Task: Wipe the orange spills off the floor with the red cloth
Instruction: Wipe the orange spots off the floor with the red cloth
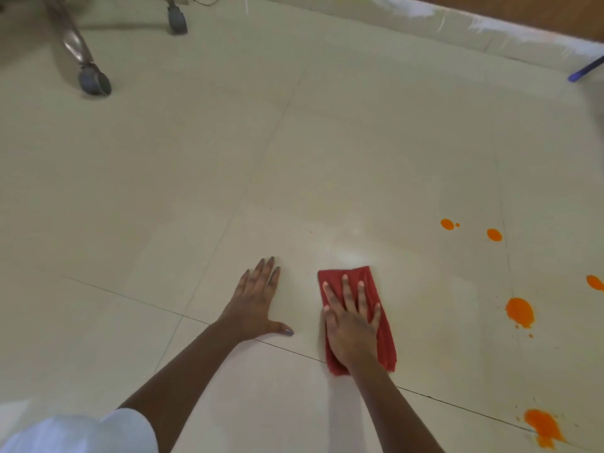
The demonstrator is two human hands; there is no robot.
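- Red cloth point(386, 341), a folded rectangular rag: head view, lies flat on the pale glossy tiled floor point(196, 158) at about 5 o'clock from frame centre. Its long axis runs roughly 12 to 6, leaning slightly toward 11–5.
- Right hand point(351, 325): palm down on the cloth, fingers straight and spread, pointing to 12. It presses the cloth and does not clutch it.
- Left hand point(253, 305): flat on bare tile at 9 o'clock from the cloth and apart from it, fingers extended, thumb out toward 3. Holds nothing; judged a brace.
- Orange spills: none touches the cloth.
  - Large blot point(519, 312) at 3 o'clock from the cloth.
  - Two small dots point(447, 223) point(494, 234) at 1–2 o'clock.
  - Splash point(542, 426) at 4–5 o'clock.
  - Drop point(595, 282) at the right frame edge.
- Key relation: every spill lies to the right-hand side, so the right hand is nearer. Judgement: the next stroke should travel toward 3, broadside to the cloth's long axis.
- Hidden or unclear:
  - Floor beneath the cloth is unseen.
  - The edge drop is cut off, and the low splash nearly reaches the frame bottom.
  - A faint sheen at 12 o'clock from the cloth may be moisture or glare; cannot tell.
  - Chair caster point(94, 81) at 10 o'clock and blue rod point(585, 70) at 2 o'clock are blurred.
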